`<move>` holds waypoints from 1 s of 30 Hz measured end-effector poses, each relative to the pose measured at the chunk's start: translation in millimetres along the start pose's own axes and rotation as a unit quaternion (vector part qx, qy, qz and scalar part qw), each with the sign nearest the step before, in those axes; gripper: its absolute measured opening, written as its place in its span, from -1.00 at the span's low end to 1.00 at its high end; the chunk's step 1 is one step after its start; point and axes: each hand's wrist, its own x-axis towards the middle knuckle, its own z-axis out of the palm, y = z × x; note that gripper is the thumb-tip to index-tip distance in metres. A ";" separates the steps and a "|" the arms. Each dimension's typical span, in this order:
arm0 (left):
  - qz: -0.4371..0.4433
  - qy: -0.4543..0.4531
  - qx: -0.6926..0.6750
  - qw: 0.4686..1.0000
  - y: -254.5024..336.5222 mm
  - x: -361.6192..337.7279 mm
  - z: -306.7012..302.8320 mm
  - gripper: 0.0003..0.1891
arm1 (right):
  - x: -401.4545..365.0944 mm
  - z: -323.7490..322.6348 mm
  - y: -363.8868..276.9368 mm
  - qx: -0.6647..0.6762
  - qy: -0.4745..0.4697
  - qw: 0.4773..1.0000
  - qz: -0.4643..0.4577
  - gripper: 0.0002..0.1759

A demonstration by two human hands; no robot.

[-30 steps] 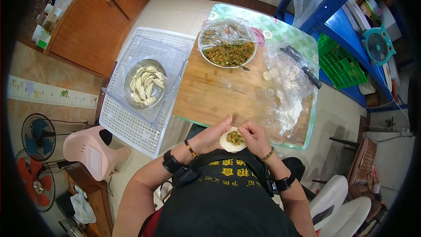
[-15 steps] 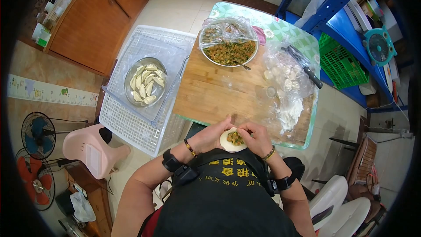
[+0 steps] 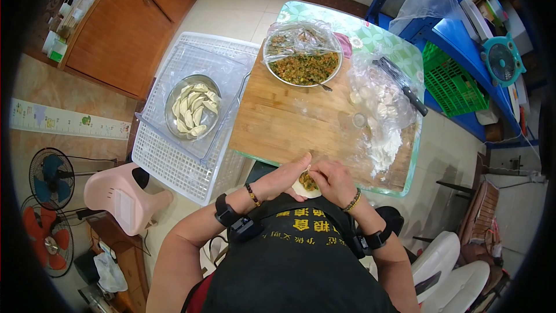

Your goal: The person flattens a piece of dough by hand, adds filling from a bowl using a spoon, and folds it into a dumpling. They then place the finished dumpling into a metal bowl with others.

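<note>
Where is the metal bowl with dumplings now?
In the head view, the metal bowl is at left, on clear plastic over the white crate, beside the wooden board.

In front of you, a table (image 3: 382, 40) with a green patterned top carries a wooden board (image 3: 284, 116); a bowl (image 3: 295, 84) of filling (image 3: 307, 71) sits at its far edge, with a plastic bag (image 3: 398, 117) and loose flour (image 3: 385, 159) to the right. On your left, a white basket (image 3: 162, 168) supports clear plastic (image 3: 227, 75) beneath a metal bowl (image 3: 211, 122) of dumplings (image 3: 191, 107).

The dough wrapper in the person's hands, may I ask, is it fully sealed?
No, filling shows in the open wrapper, held between the left hand and the right hand.
</note>
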 end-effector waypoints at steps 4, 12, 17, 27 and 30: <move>0.018 -0.006 0.040 0.999 4.4 -2.3 0.3 -0.25 | 1.8 0.9 -3.9 0.033 0.032 0.999 0.014 -0.92; 0.008 -0.008 -0.014 1.000 -2.6 10.3 -9.7 -0.16 | -0.5 0.1 8.6 0.136 0.000 0.989 0.064 -0.87; 0.008 -0.049 -0.088 0.995 6.8 4.1 -2.2 -0.12 | -0.2 3.4 12.4 0.203 0.007 0.972 0.117 -0.88; -0.008 -0.059 -0.101 0.993 5.1 1.7 10.4 -0.18 | 6.3 -3.4 4.2 0.026 0.015 0.999 0.027 -0.84; -0.002 -0.040 -0.138 0.990 5.5 0.9 11.4 -0.21 | 7.7 -6.1 7.1 0.012 0.016 1.000 0.012 -0.85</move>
